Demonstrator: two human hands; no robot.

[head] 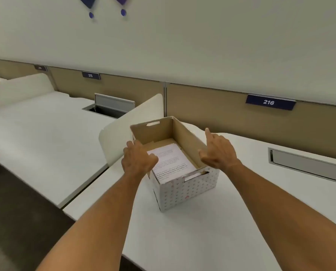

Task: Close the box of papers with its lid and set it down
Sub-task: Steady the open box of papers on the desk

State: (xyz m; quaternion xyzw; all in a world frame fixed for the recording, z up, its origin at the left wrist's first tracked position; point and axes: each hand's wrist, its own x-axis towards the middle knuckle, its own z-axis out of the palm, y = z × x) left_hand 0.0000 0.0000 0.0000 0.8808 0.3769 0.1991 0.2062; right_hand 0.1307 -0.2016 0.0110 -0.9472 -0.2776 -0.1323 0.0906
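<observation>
Between two outstretched bare hands on a white office desk (182,241): an open cardboard box with a dotted white outside and plain brown inside (182,184), no lid on it and no lid anywhere in view. Inside, below the fingertips, a stack of printed white papers (171,163) lying flat on the bottom. Task judged barely begun: box uncovered, lid yet to be found and fitted, setting-down still to come.

Left hand (138,159) over the box's left rim, fingers (134,145) loosely curled and partly spread, gripping nothing; contact with the rim likely but not certain from this angle. Right hand (218,151) just beside the right wall, fingers (209,133) spread fairly wide, forefinger pointing away toward the beige partition panel (222,114), empty as well; touching the wall or hovering, cannot tell.

Beyond the left fingertips, a rounded white desk divider (120,130); far past the right fingertips, a dark blue number plate reading 216 (270,102).
</observation>
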